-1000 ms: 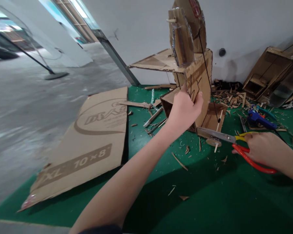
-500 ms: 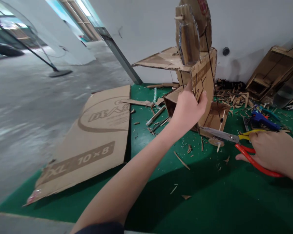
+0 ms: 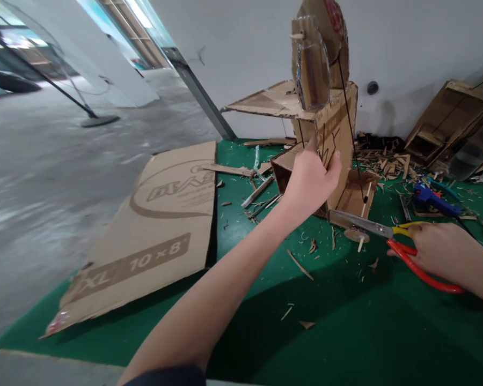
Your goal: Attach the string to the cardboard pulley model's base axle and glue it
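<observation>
A tall cardboard model [image 3: 333, 126] stands on the green mat [image 3: 346, 321], with a round disc on top and a black cord running down its side. My left hand [image 3: 310, 179] is closed around the model's front upright edge, thumb on the left face. My right hand [image 3: 446, 252] grips the red and yellow handles of the scissors [image 3: 380, 231], whose closed blades point left at the model's base. A small cardboard wheel on a stick [image 3: 356, 235] lies just under the blades.
A large flat cardboard sheet [image 3: 153, 230] printed "XL 10×8" lies at the left. A blue glue gun [image 3: 429, 197] rests at the right. Cardboard scraps [image 3: 386, 161] and another cardboard box [image 3: 446, 118] sit along the wall. Slivers litter the mat.
The view shifted slightly, so everything sits a bit further right. My right hand moved the scissors a little; my left hand keeps its grip on the model.
</observation>
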`<action>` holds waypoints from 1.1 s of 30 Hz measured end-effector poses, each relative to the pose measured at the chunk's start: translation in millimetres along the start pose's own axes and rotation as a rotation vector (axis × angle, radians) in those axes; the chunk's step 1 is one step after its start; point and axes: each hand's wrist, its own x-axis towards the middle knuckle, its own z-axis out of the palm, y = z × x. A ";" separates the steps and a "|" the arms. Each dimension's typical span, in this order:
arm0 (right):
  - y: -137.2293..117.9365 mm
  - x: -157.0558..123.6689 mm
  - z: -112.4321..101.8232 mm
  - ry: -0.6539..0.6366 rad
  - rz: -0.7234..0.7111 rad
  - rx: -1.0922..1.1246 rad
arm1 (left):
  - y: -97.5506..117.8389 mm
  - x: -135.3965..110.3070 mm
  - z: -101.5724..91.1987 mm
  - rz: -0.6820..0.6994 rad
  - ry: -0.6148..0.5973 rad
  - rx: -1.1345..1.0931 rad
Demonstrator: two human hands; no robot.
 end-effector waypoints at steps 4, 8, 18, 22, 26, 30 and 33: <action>1.5 0.4 0.0 0.012 0.012 0.025 | -0.1 -0.2 0.3 -0.013 0.035 0.016; -3.2 -4.4 -7.7 0.020 0.072 0.023 | -1.2 0.0 2.2 -0.014 0.037 0.012; -8.4 -9.6 -1.2 0.057 0.113 0.018 | -0.1 -0.6 3.0 -0.031 0.035 0.004; -10.5 -9.7 -3.6 0.114 0.104 -0.020 | -0.1 -0.6 2.8 -0.022 0.045 0.012; -12.4 -8.6 -4.7 0.133 0.090 -0.042 | 0.0 -0.4 2.9 -0.019 0.067 0.038; -12.4 -7.9 -2.1 0.135 0.080 -0.075 | -0.3 -0.6 2.8 -0.020 0.062 0.057; -11.2 -7.2 1.4 0.121 0.059 -0.097 | 0.2 -1.1 2.2 -0.037 0.046 0.069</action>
